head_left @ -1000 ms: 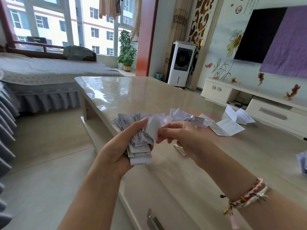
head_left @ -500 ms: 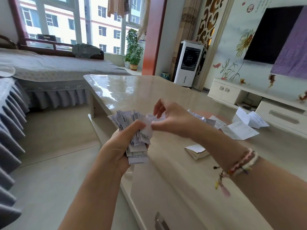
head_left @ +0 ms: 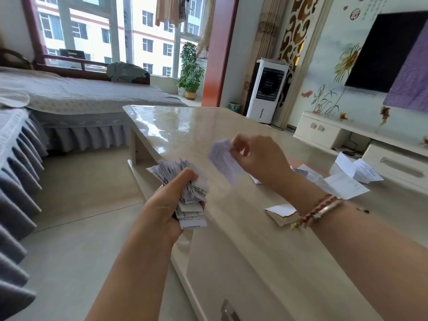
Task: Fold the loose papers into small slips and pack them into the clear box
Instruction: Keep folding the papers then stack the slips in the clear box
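A thick bundle of folded slips (head_left: 185, 188) sits in the middle of the frame, fanned out at the top and stacked at the bottom. The left hand (head_left: 166, 205) grips it, thumb across the front and fingers curled round the back, holding it over the near left edge of the table (head_left: 185, 126).

To the upper right of the bundle, the right hand (head_left: 259, 158) pinches a single sheet of paper (head_left: 223, 161) by its top corner between thumb and fingertips. The sheet hangs down and to the left, blurred, clear of the bundle and above the tabletop. Bracelets (head_left: 322, 209) circle the right wrist.

Just below that wrist, a small folded paper (head_left: 280, 213) lies on the table. Further right, near the right edge of the frame, several loose papers (head_left: 347, 179) lie unfolded or half folded on the tabletop, partly overlapping one another. The clear box does not show in the frame.

The table is glossy and pale, with a drawer handle (head_left: 228, 311) at the bottom of the frame. In the upper left stands a bed (head_left: 88, 98) with a grey cover in front of a window. A potted plant (head_left: 191, 72) stands at top centre, a white fan unit (head_left: 268, 89) to its right, and a dark television (head_left: 382, 52) hangs in the upper right above a white cabinet (head_left: 324, 130).
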### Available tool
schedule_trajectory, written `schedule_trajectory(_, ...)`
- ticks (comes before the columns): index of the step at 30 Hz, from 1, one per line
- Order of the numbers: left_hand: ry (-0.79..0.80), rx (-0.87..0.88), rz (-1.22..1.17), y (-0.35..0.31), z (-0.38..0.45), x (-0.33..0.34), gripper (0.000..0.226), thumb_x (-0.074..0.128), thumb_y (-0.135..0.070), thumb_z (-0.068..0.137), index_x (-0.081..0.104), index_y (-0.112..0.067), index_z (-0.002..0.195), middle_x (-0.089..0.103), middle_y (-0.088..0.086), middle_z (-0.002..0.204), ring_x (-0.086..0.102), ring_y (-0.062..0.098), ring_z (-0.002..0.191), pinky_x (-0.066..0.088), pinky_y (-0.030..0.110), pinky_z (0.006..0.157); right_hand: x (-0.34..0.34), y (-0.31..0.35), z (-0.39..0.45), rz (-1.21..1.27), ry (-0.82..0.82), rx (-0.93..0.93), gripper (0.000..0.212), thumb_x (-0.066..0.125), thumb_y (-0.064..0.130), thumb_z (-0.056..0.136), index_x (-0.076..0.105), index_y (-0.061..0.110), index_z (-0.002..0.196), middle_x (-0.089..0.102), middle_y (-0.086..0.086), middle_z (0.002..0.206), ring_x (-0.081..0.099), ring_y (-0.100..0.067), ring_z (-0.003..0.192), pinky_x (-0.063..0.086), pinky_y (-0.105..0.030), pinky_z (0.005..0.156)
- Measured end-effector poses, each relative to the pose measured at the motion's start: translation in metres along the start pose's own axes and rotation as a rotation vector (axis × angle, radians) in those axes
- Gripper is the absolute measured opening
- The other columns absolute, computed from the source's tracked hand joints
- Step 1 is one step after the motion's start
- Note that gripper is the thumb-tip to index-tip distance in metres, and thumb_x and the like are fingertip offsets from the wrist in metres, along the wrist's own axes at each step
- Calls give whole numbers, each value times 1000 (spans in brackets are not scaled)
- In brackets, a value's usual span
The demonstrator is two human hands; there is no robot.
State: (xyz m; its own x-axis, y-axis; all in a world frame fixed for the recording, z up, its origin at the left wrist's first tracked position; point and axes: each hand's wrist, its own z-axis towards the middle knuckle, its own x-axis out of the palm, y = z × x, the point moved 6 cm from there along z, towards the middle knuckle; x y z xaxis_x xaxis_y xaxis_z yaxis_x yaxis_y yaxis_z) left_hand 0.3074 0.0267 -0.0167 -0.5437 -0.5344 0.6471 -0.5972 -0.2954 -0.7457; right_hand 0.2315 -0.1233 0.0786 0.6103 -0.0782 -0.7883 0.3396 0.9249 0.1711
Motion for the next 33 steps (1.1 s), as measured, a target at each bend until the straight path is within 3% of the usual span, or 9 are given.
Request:
schedule_trajectory(3, 11, -16, -25, 6, 1, 5, 4, 61, -10, 86, 62, -10, 83, 61, 10, 79, 57, 21, 61, 50, 27, 57, -40, -3, -17, 353, -87, 148, 7, 68, 18, 88, 64, 17, 82, 68, 3, 77, 62, -7, 67, 49, -19, 64)
schedule_trajectory(6, 65, -48, -55, 11, -7, 20, 4, 60, -10, 87, 63, -8, 86, 62, 9, 74, 58, 18, 54, 51, 23, 49, -58, -14, -43, 664, -20, 311, 6, 67, 5, 88, 61, 2, 88, 70, -6, 80, 62, -4, 62, 49, -17, 59)
schedule_trajectory(10, 212, -101, 60, 25, -23, 58, 19, 60, -15, 86, 63, -9, 103, 60, 9, 75, 55, 20, 56, 49, 23, 47, -71, -33, -80, 585, -113, 358, 14, 72, 11, 82, 59, 7, 77, 68, -8, 73, 62, -18, 66, 52, -39, 67)
schedule_trajectory(12, 246, -113, 93, 36, -28, 74, 21, 60, -16, 87, 62, -7, 106, 58, 11, 76, 53, 20, 57, 47, 22, 47, -75, -32, -95, 715, -103, 366, 17, 71, 9, 83, 56, 6, 75, 64, -13, 74, 59, -25, 69, 47, -38, 68)
schedule_trajectory(15, 257, -161, 64, 54, -32, 89, 27, 62, -15, 84, 63, -6, 109, 59, 11, 78, 51, 21, 61, 47, 24, 48, -78, -24, -110, 822, -66, 325, 15, 65, -1, 86, 54, 3, 76, 57, -11, 73, 52, -13, 71, 45, -34, 71)
schedule_trajectory(18, 277, -213, 42, 68, -34, 98, 42, 68, -17, 75, 65, -4, 115, 59, 13, 84, 52, 23, 65, 49, 27, 53, -86, -24, -117, 853, -77, 286, 14, 60, -5, 89, 54, 1, 78, 59, -20, 78, 52, -13, 74, 43, -25, 70)
schedule_trajectory(24, 381, -256, -44, 79, -39, 115, 36, 61, -16, 77, 67, 0, 108, 67, 12, 80, 62, 18, 57, 54, 25, 54, -85, -35, -123, 795, 173, 293, 15, 56, -4, 92, 63, 7, 86, 67, -20, 100, 62, -17, 89, 50, -40, 80)
schedule_trajectory(29, 463, -261, 56, 84, -37, 112, 52, 73, -33, 81, 63, -11, 126, 60, 14, 118, 58, 19, 85, 48, 30, 77, -78, -42, -127, 807, 341, 405, 9, 62, 2, 90, 69, 5, 94, 72, -13, 100, 67, -17, 93, 51, -41, 92)
schedule_trajectory(33, 521, -227, 226, 84, -42, 113, 57, 82, -32, 68, 67, -14, 120, 60, 20, 128, 53, 35, 108, 45, 32, 78, -73, -50, -129, 796, 437, 548, 27, 71, 21, 67, 67, 10, 91, 69, -11, 88, 58, -21, 87, 42, -34, 77)
